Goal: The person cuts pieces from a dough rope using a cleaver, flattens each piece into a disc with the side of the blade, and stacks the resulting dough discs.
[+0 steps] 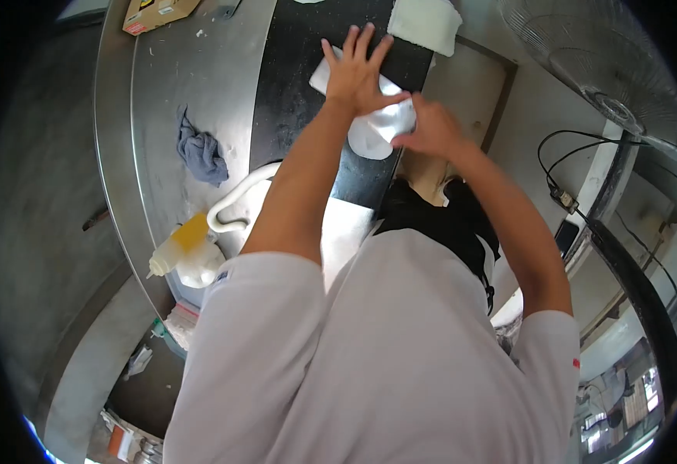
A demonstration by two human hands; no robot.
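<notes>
A broad, flat metal cleaver [392, 117] lies slantwise over the black board [296, 93], its surface shiny. My left hand [354, 80] rests on the blade with its fingers spread, the thumb pointing toward my other hand. At the right end, my right hand [436, 130] is closed around the cleaver, hiding the grip. Partly under the blade sits a thin, pale round piece of dough [369, 142]. A white rope of dough [234, 199] curves beside my left forearm.
A crumpled blue-grey cloth [199, 147] lies on the steel table [230, 69]. Nearer me is a bottle with yellow contents [190, 232]. A folded white cloth [425, 23] sits at the board's far right corner. A cardboard box [160, 11] is far left; a fan [601, 69] stands right.
</notes>
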